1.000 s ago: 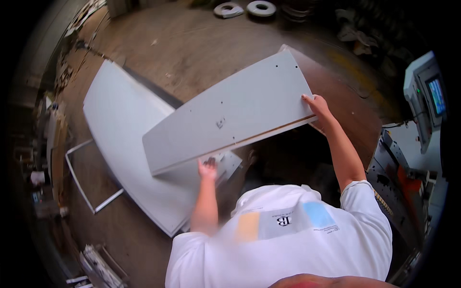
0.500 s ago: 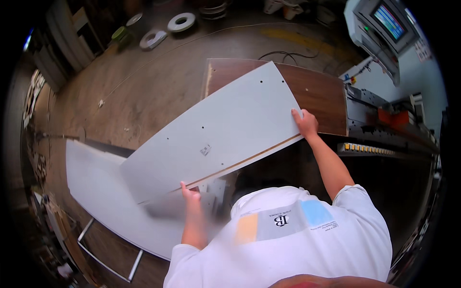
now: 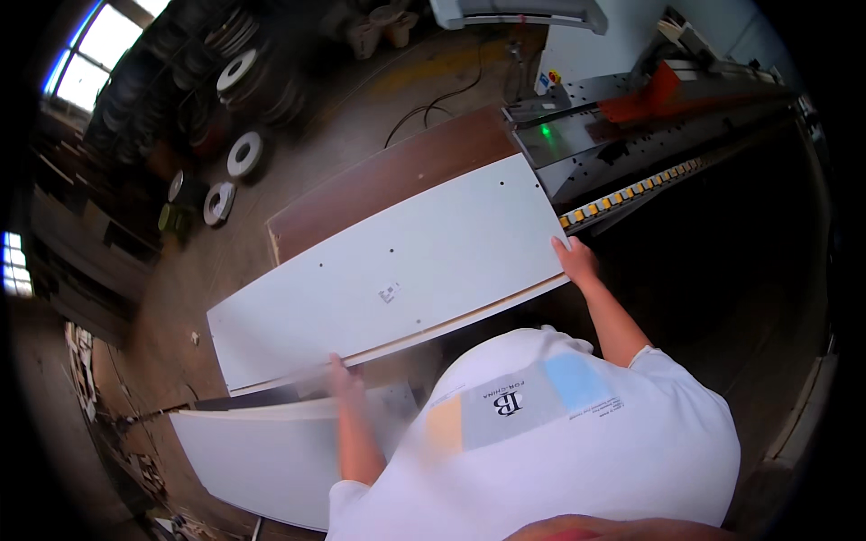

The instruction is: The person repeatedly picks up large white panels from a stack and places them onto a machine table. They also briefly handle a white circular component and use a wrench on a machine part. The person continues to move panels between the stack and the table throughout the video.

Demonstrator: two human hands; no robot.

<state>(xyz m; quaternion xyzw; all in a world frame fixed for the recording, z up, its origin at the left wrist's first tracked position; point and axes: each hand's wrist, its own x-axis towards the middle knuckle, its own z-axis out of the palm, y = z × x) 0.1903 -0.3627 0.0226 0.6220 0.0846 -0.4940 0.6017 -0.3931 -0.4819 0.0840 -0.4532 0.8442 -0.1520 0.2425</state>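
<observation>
A long white laminated panel with small drilled holes and a small label is held in the air, roughly level, in front of me. My left hand grips its near long edge toward the left end. My right hand holds the near right corner. Below the panel lies a second white panel at the lower left. A brown board lies just beyond the held panel, partly hidden by it.
A grey machine with a roller rail and a green light stands at the upper right. White rolls of edge tape lie on the concrete floor at the upper left, near shelves and a window. Cables run across the floor.
I have turned to the right with the panel. It now lies closer to the machine and the brown board, and the lower white panel has slid toward the bottom left of the view.
</observation>
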